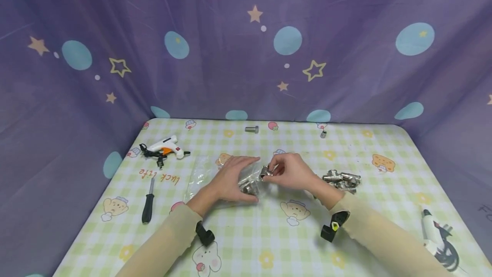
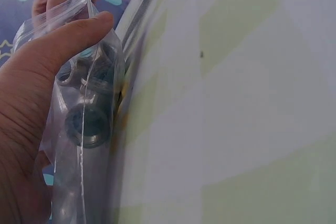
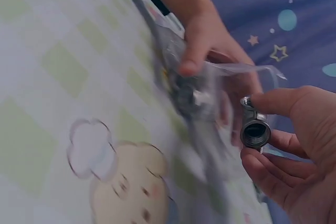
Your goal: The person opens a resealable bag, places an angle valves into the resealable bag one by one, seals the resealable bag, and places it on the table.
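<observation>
My left hand [image 1: 235,178] holds a clear plastic zip bag [image 1: 197,178] near its mouth, thumb on the near side and fingers on the far side. Inside the bag several shiny metal pipe fittings [image 2: 88,127] show through the film. Between thumb and fingertips, my right hand [image 1: 295,172] pinches a metal tee fitting [image 3: 255,132], its threaded opening facing the right wrist camera. That fitting is just right of the bag's mouth, overlapping the film in the right wrist view.
A pile of metal fittings [image 1: 342,178] lies beyond my right wrist. At the back are a bolt [image 1: 252,129] and a small metal part [image 1: 323,134]. A white glue gun [image 1: 169,145] and a screwdriver [image 1: 148,206] lie left; another glue gun [image 1: 436,234] lies right.
</observation>
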`<state>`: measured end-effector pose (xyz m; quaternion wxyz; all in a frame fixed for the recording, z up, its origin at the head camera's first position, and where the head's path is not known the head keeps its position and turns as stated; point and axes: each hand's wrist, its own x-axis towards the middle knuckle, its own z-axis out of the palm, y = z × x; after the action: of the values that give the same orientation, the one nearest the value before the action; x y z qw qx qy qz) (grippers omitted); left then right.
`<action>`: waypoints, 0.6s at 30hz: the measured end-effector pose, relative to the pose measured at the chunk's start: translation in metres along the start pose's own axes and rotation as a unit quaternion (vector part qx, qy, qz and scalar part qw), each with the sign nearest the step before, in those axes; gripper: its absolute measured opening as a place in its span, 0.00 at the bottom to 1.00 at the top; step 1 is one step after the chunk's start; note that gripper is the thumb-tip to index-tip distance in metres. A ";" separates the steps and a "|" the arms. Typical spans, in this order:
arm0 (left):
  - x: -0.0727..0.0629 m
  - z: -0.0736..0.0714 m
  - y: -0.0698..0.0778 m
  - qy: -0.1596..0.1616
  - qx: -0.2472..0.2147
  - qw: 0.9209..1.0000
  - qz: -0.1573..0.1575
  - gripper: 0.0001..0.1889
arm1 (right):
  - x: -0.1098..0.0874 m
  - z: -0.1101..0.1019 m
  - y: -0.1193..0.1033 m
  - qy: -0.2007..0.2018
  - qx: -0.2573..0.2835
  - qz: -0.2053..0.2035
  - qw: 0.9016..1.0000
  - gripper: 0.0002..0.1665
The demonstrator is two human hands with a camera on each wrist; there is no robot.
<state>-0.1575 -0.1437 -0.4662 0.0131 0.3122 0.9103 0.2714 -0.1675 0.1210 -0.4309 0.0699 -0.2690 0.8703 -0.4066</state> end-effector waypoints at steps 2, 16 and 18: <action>-0.001 0.000 -0.001 -0.001 0.001 1.000 0.001 0.63 | 0.003 0.010 0.000 0.000 0.009 0.002 1.000 0.13; -0.001 0.002 -0.003 0.004 0.001 1.000 -0.001 0.63 | 0.011 0.048 -0.004 0.035 0.047 0.005 0.998 0.09; -0.001 0.002 -0.003 0.004 0.001 1.000 -0.001 0.63 | 0.010 0.050 -0.004 0.028 0.049 0.002 0.998 0.09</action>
<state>-0.1581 -0.1447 -0.4695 0.0091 0.3100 0.9110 0.2719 -0.1575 0.0804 -0.4599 0.0597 -0.2520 0.8516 -0.4557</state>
